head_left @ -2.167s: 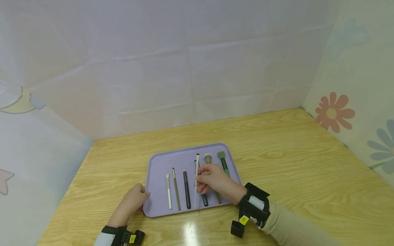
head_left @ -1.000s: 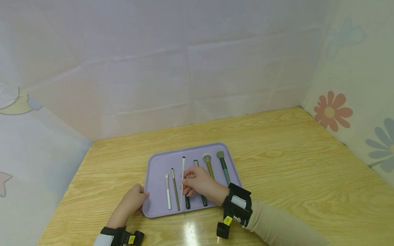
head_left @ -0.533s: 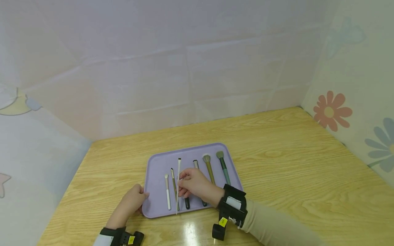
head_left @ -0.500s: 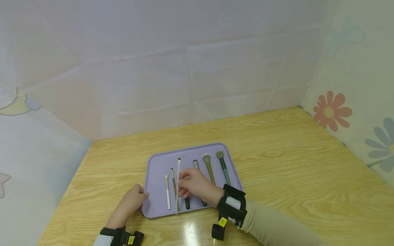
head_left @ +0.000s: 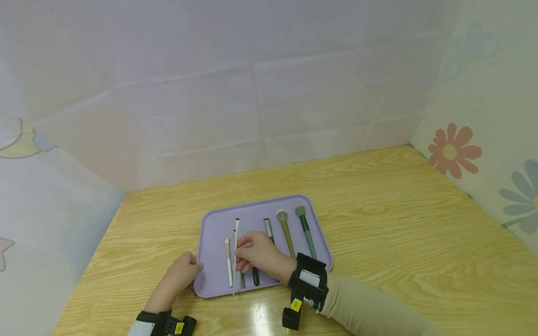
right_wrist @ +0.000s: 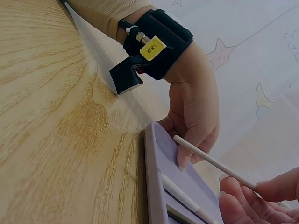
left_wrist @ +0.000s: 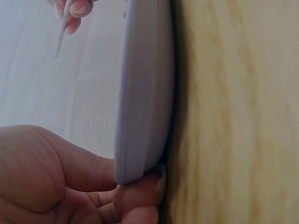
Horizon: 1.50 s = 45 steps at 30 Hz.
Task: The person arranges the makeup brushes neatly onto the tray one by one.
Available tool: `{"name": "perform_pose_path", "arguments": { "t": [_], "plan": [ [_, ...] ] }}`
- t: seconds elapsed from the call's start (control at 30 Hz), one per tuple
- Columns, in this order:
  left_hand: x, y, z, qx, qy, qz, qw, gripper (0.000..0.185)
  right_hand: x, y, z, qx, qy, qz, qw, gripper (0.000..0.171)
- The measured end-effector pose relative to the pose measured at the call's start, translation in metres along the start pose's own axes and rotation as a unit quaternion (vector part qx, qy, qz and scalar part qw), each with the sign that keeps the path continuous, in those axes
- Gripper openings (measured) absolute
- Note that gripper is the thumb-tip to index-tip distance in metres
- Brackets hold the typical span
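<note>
I see table (head_left: 378, 224): light wood grain, smooth, glossy, glare patch near front edge. Tray (head_left: 218, 219): lilac plastic, matt, smooth rounded rim. Thin brush (head_left: 236, 242) I pinch in right hand (head_left: 256, 254): white, smooth, plastic-looking handle. Backdrop (head_left: 210, 93): creased pale cloth or paper, matt. Wrist strap (head_left: 308, 282): black, matt.

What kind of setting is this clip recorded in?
Probably a staged tabletop booth, not a lived-in room: a bare wooden table enclosed by cartoon-printed sheets, with only a lilac tray of makeup brushes.
</note>
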<state>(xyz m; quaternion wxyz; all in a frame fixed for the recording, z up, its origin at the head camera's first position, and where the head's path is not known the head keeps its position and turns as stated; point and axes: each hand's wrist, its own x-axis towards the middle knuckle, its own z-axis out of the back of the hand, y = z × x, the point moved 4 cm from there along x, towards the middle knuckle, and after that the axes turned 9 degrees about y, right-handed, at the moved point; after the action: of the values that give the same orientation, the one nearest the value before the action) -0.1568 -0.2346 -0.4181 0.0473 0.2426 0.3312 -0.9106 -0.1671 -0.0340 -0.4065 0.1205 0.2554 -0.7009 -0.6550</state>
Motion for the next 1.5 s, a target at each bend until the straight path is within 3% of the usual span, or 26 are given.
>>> {"name": "perform_pose_path", "arguments": {
  "t": [0.53,1.2,1.5],
  "plan": [
    [0.002,0.001,0.000,0.002,0.002,0.004,1.0000,0.015,0.007,-0.001,-0.009,-0.017,-0.011,-0.013,1.000,0.008],
    [-0.002,-0.001,0.001,-0.003,-0.001,-0.004,1.0000,0.015,0.017,-0.003,-0.019,-0.010,-0.024,0.007,1.000,0.007],
    [-0.003,0.000,0.001,-0.001,0.002,0.000,1.0000,0.015,0.022,0.000,-0.025,-0.046,-0.033,0.014,0.998,0.006]
  ]
}}
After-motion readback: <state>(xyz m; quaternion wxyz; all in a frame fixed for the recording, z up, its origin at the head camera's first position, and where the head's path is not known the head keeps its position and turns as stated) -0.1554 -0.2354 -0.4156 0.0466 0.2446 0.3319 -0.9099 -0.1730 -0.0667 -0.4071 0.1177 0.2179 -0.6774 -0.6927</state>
